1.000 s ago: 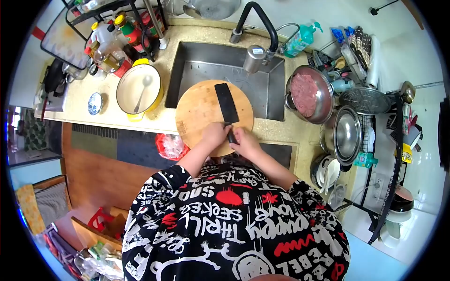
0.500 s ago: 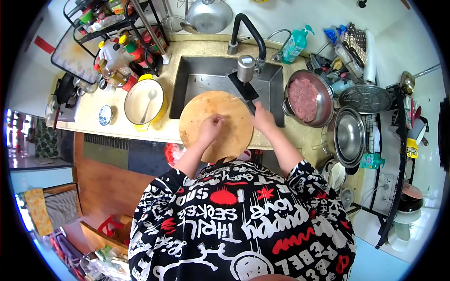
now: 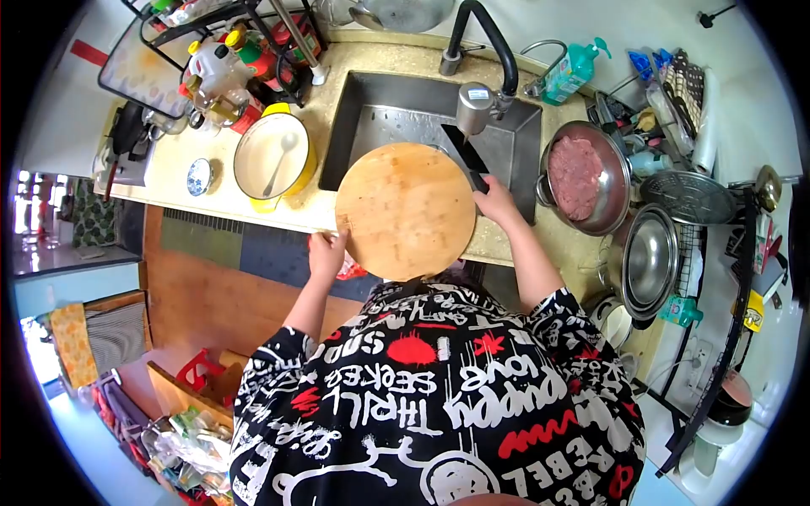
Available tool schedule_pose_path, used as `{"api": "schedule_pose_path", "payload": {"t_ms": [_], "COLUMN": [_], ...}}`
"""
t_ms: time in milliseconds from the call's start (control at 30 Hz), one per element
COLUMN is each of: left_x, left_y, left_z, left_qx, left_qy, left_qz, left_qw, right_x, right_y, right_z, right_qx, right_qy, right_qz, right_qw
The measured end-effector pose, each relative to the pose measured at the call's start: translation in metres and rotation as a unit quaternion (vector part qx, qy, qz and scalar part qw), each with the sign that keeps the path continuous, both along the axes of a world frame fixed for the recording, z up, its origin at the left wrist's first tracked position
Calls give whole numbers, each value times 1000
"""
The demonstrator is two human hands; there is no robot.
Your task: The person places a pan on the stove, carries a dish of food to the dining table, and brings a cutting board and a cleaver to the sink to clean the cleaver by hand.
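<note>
A round wooden cutting board (image 3: 405,211) overlaps the front of the sink, close to my body. My left hand (image 3: 327,251) is closed on its left edge, fingers at the rim. At the board's right side, my right hand (image 3: 496,202) is wrapped round the handle of a dark-bladed knife (image 3: 466,150). The blade points into the sink, under the silver tap head (image 3: 475,108). Part of the knife handle is hidden by my fingers.
The metal sink (image 3: 354,110) lies behind the board. Left of it stands a yellow pot (image 3: 253,173) with a spoon inside, beside a small patterned dish (image 3: 199,177). To the right are raw meat (image 3: 575,173) in a steel pan (image 3: 612,215) and a soap bottle (image 3: 574,74).
My left hand has moved from above the board's middle down to its left edge. My right hand still holds the knife under the tap. The whole view has shifted slightly.
</note>
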State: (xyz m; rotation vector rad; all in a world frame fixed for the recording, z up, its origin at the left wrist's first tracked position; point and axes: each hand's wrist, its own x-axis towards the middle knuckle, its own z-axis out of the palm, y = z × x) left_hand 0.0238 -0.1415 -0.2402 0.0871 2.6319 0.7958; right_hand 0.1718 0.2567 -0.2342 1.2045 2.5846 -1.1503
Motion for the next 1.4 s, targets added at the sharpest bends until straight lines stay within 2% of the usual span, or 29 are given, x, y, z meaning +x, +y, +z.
{"api": "schedule_pose_path", "payload": {"t_ms": [33, 67, 100, 200, 267, 300, 400, 500, 567, 600, 767, 800, 900, 1033, 1067, 1167, 1200, 1300, 1333, 1400], "left_x": [6, 14, 26, 44, 40, 37, 24, 14, 1, -4, -32, -36, -33, -23, -22, -54, -56, -76, -82, -96], "left_y": [-5, -4, 2, 19, 38, 54, 94, 144, 182, 201, 271, 279, 295, 301, 302, 288, 288, 272, 271, 259], "left_z": [0, -2, 3, 15, 29, 51, 59, 38, 16, 6, -64, -72, -106, -140, -148, -262, -267, -286, -293, -292], "left_qx": [15, 108, 199, 420, 520, 519, 477, 483, 445, 456, 514, 481, 458, 357, 337, 278, 221, 198, 139, 130], "left_qy": [-105, -250, -387, -380, -349, -342, -339, -316, -306, -317, -385, -415, -494, -494, -461, -420, -263, -254, -227, -244], "left_qz": [2, 67, 131, 137, 141, 184, 178, 142, 94, 95, 97, 105, 166, 80, 123, 98, 72, 83, 135, -17], "left_qw": [994, 960, 891, 813, 767, 762, 791, 804, 836, 826, 761, 765, 720, 789, 811, 858, 936, 943, 954, 961], "right_x": [-3, -4, -5, -8, -8, -4, 0, 7, 10, 13, 12, 14, 20, 20, 21, 15, 14, 6, 3, -5], "right_y": [2, 3, 3, 8, 14, 18, 26, 33, 35, 40, 37, 36, 32, 27, 26, 17, 13, 1, -1, -6], "right_z": [-10, -20, -24, -10, 11, 18, 54, 82, 92, 80, 91, 87, 89, 79, 78, 81, 73, 82, 84, 87], "right_qx": [6, -27, -58, -104, -91, -72, -25, -14, -14, -13, -17, -16, -39, -33, -41, -47, -40, -68, -69, -67], "right_qy": [8, 19, 29, 20, 15, 19, 8, 29, 41, 65, 61, 61, 49, 15, 6, -11, -7, -33, -39, -45], "right_qz": [1, -5, -10, -9, -5, -2, -7, -13, -18, -19, -24, -27, -28, -29, -28, -27, -27, -37, -36, -34], "right_qw": [1000, 999, 998, 994, 996, 997, 1000, 999, 999, 998, 998, 998, 998, 999, 999, 998, 999, 996, 996, 996]}}
